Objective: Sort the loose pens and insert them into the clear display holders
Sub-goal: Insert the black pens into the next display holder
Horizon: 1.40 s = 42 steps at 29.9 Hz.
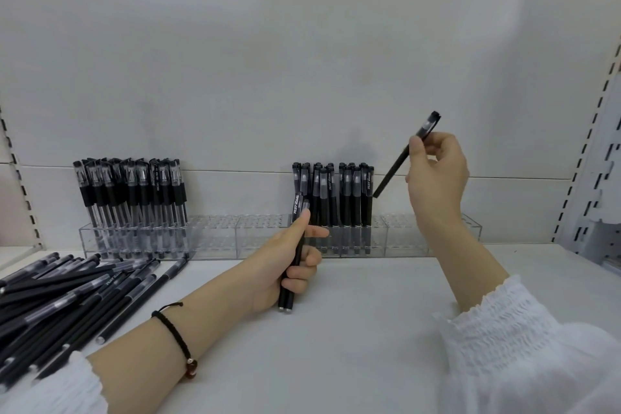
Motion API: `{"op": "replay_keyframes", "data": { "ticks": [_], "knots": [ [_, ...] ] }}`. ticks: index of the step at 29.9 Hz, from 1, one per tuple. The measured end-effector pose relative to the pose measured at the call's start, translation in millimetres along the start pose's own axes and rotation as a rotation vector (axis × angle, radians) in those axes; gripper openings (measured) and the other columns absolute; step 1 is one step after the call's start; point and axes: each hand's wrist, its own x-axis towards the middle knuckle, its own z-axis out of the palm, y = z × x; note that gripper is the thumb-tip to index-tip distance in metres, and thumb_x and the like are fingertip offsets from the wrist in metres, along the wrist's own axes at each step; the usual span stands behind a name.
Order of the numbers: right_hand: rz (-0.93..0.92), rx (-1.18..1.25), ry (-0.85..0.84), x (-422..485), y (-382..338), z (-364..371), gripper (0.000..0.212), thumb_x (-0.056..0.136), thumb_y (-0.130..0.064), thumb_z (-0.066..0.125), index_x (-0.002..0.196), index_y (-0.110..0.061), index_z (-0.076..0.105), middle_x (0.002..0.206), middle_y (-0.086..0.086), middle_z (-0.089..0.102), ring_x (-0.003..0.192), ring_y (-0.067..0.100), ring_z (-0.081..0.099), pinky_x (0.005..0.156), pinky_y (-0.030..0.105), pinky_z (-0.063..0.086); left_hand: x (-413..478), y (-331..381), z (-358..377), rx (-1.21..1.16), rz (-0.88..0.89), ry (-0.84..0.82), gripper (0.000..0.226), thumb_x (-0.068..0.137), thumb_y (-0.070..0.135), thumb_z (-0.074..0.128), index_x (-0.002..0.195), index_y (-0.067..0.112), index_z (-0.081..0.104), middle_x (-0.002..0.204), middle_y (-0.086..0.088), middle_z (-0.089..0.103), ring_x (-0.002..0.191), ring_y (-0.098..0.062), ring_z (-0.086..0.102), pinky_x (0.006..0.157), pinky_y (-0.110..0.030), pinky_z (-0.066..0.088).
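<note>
White-sleeved left hand (289, 274) grips 2 pens (286, 297); right hand (437, 178) pinches 1 tilted pen (392, 175), whose tip could topple far standing pens (336, 198).

Your pile of loose pens (67, 296) runs off the left edge, so its count cannot be told. Your left hand (289, 265) covers the middle of the gripped pens (286, 297). Your right hand (437, 175) hides part of the single pen (391, 175). The bottom edge cuts off the left sleeve (50, 386) and the right sleeve (524, 346). Most print on the standing pens (332, 195) is too small to read.
</note>
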Motion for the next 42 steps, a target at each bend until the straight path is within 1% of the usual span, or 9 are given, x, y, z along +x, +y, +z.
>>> {"op": "replay_keyframes", "data": {
  "ticks": [6,11,15,18,21,27,33,38,42],
  "knots": [
    [-0.042,-0.222,-0.063,-1,22,1,0.007,0.096,-0.025,0.056,0.095,-0.019,0.056,0.082,-0.017,0.056,0.067,0.007,0.053,0.068,0.035,0.047,3,-2,-2,0.012,-0.025,0.012,0.057,0.085,0.065,0.047,0.114,0.017,0.055,0.056,0.003,0.04,0.04,-0.008,0.022,0.034,-0.017,0.02],
    [-0.072,-0.302,-0.144,-6,32,3,0.006,0.096,-0.027,0.057,0.097,-0.021,0.057,0.087,-0.01,0.06,0.073,0.018,0.057,0.069,0.033,0.046,2,-1,-1,0.009,-0.037,0.026,0.053,0.09,0.062,0.046,0.115,0.017,0.054,0.056,0.004,0.043,0.04,-0.008,0.023,0.034,-0.017,0.019],
    [-0.084,-0.395,-0.243,-8,41,5,0.008,0.096,-0.029,0.056,0.096,-0.021,0.057,0.088,-0.008,0.06,0.075,0.02,0.057,0.068,0.034,0.045,1,0,1,-0.057,-0.039,0.049,0.039,0.098,0.049,0.043,0.117,0.016,0.049,0.055,0.002,0.043,0.039,-0.008,0.023,0.034,-0.016,0.018],
    [-0.104,-0.519,-0.322,-10,48,6,0.011,0.097,-0.03,0.054,0.095,-0.02,0.057,0.087,-0.006,0.061,0.074,0.016,0.054,0.061,0.029,0.036,1,1,2,-0.081,-0.046,0.058,0.024,0.098,0.038,0.042,0.102,0.014,0.045,0.053,0.002,0.043,0.038,-0.008,0.023,0.033,-0.015,0.016],
    [-0.071,-0.626,-0.368,-9,50,7,0.01,0.097,-0.029,0.053,0.096,-0.021,0.059,0.088,-0.005,0.061,0.077,0.016,0.054,0.062,0.028,0.035,1,2,2,-0.05,-0.041,0.079,0.023,0.097,0.029,0.039,0.081,0.013,0.038,0.05,0.004,0.04,0.036,-0.007,0.023,0.031,-0.017,0.018],
    [0.007,-0.728,-0.337,-10,42,6,0.01,0.087,-0.03,0.053,0.086,-0.022,0.058,0.079,-0.008,0.062,0.07,0.016,0.056,0.056,0.026,0.037,1,1,1,-0.068,0.066,0.098,0.009,0.101,0.022,0.046,0.099,0.015,0.042,0.059,0.0,0.051,0.041,-0.01,0.033,0.033,-0.018,0.023],
    [0.006,-0.763,-0.254,-13,30,4,0.016,0.089,-0.023,0.048,0.099,-0.019,0.061,0.085,-0.002,0.06,0.074,0.022,0.053,0.061,0.029,0.036,0,-2,1,-0.02,0.106,0.063,0.021,0.101,0.035,0.046,0.111,0.019,0.055,0.061,0.001,0.054,0.044,-0.011,0.039,0.037,-0.02,0.03],
    [-0.093,-0.709,-0.17,-14,22,5,0.018,0.093,-0.024,0.048,0.103,-0.02,0.062,0.093,-0.005,0.062,0.075,0.017,0.053,0.062,0.028,0.035,0,-1,2,-0.002,0.136,0.05,0.026,0.101,0.039,0.044,0.117,0.023,0.057,0.058,0.004,0.049,0.042,-0.007,0.03,0.035,-0.017,0.024],
    [-0.225,-0.47,-0.218,-18,14,10,0.009,0.092,-0.025,0.053,0.089,-0.023,0.061,0.079,-0.011,0.062,0.064,0.005,0.051,0.056,0.024,0.035,-2,1,4,-0.043,0.131,0.031,0.023,0.103,0.036,0.041,0.109,0.015,0.048,0.061,0.002,0.05,0.044,-0.007,0.029,0.035,-0.016,0.022]
  ]
}}
